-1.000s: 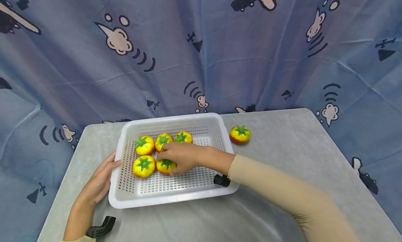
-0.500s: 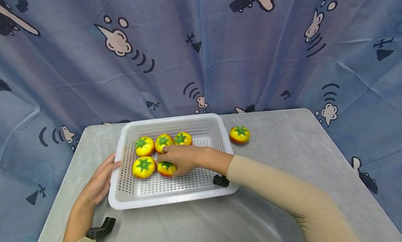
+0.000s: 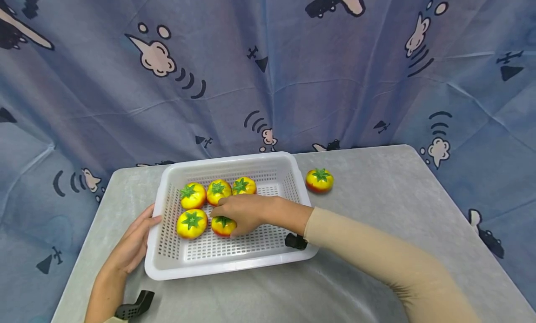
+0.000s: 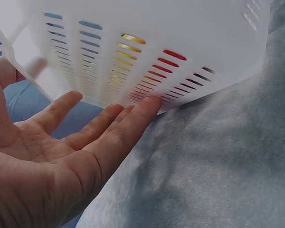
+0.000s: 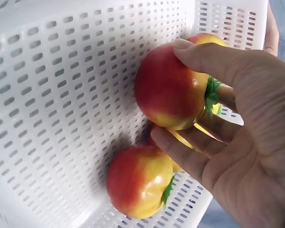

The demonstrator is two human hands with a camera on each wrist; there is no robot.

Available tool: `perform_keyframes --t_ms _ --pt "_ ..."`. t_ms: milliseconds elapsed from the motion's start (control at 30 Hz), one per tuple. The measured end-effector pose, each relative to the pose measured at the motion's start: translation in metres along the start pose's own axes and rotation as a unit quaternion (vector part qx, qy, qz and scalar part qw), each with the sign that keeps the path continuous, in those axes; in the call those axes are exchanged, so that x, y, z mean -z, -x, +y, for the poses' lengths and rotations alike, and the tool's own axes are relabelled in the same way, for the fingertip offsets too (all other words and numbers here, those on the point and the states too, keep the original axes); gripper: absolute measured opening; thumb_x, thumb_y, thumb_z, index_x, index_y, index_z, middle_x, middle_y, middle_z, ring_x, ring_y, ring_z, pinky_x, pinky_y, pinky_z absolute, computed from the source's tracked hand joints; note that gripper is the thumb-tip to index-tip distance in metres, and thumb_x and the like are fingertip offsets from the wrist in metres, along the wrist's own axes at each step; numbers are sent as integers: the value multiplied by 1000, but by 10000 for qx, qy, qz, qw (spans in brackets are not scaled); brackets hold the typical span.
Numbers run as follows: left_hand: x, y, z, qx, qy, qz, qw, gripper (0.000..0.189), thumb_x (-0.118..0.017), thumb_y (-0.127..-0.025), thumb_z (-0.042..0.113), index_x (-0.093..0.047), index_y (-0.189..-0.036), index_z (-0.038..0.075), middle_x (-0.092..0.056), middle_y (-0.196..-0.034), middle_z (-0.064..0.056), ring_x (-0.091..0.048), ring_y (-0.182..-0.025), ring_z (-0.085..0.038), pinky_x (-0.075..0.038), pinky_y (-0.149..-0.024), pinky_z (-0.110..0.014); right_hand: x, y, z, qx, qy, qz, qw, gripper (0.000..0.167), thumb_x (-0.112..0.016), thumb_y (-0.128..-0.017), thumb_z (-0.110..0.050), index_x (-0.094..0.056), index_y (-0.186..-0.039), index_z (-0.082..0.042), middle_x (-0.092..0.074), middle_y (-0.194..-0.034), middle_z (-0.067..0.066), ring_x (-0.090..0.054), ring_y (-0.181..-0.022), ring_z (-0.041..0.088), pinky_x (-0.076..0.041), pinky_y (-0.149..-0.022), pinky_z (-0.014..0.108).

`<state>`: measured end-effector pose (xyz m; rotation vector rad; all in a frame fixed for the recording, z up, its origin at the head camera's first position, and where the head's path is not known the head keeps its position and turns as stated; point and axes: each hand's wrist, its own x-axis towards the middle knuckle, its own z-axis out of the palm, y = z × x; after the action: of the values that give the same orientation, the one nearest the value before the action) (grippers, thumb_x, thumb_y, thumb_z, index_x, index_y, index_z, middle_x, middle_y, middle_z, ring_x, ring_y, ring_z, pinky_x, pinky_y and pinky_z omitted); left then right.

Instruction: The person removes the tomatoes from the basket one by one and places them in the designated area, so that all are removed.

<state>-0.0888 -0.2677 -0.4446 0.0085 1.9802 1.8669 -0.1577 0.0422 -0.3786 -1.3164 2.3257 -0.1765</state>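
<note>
A white perforated plastic basket stands on the table with several red-and-yellow tomatoes in it, each with a green leafy top. My right hand reaches in and grips the front tomato between thumb and fingers. Just left of it lies another front-row tomato. Behind are a back-left tomato, a back-middle tomato and a third back tomato partly covered by my hand. At the basket's left end my left hand holds the side, its thumb at the rim and fingertips against the outer wall.
One more tomato sits on the grey table beyond the basket's right side. A blue patterned curtain hangs behind the table. Black wrist devices show at both wrists.
The front tomato and the right hand gripping it have shifted slightly to the right inside the basket. The left hand, the basket and the other tomatoes stay put.
</note>
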Motion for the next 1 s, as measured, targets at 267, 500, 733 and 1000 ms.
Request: perform_keyframes --t_ms 267,500,733,1000 --pt "1 0 0 -28 36 -39 10000 69 -36 -115 35 0 -172 19 -10 -175 -27 -58 -122 3 -56 -97 -38 7 9 -1 13 -85 105 9999 68 -82 -93 -25 -55 -154 -17 -60 -151 5 -61 -132 17 -49 -115 35" --pt "1 0 0 16 16 -26 10000 69 -36 -115 36 0 -172 21 -9 -176 -27 -56 -125 -1 -55 -100 -42 15 19 -3 -8 -237 270 9994 67 -82 -94 -24 -55 -155 -17 -59 -153 5 -59 -134 18 -47 -117 35" --pt "1 0 -1 -19 41 -41 10000 68 -35 -116 34 1 -172 20 -9 -176 -27 -57 -125 -1 -55 -99 -44 24 36 -2 -117 -410 502 9978 65 -80 -95 -25 -55 -155 -22 -55 -157 4 -55 -141 20 -45 -120 38" --pt "3 -1 -3 -22 85 -34 10000 67 -34 -116 33 1 -172 20 -9 -176 -27 -57 -128 -6 -56 -98 -42 25 54 2 -146 -442 803 9957 65 -80 -96 -29 -55 -155 -21 -52 -160 8 -53 -145 25 -46 -120 43"
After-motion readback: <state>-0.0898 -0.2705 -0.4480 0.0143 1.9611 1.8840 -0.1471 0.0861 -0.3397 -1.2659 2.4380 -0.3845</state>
